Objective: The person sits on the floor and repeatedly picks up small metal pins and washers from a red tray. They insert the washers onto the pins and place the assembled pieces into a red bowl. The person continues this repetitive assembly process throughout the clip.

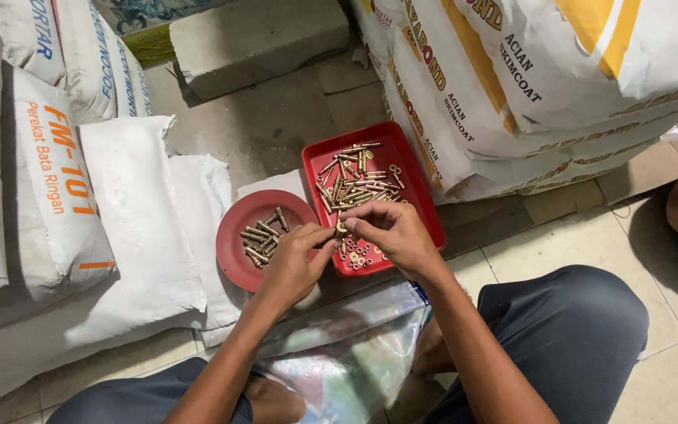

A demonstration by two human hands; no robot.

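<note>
From the head camera I see my left hand [296,263] and right hand [392,232] meeting at the centre of the frame, fingers pinched shut on one small brass bolt [341,228], held between both so it stays steady. It sits just over the near edge of the red rectangular tray [421,206], where loose bolts and washers lie. Left of it, the round red plate [233,251] holds a smaller pile. White sacks [131,204] fill the left and upper right.

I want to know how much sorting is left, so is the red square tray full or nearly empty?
Neither: the red square tray holds a loose pile of brass bolts and some washers, with bare red bottom showing around them.
</note>
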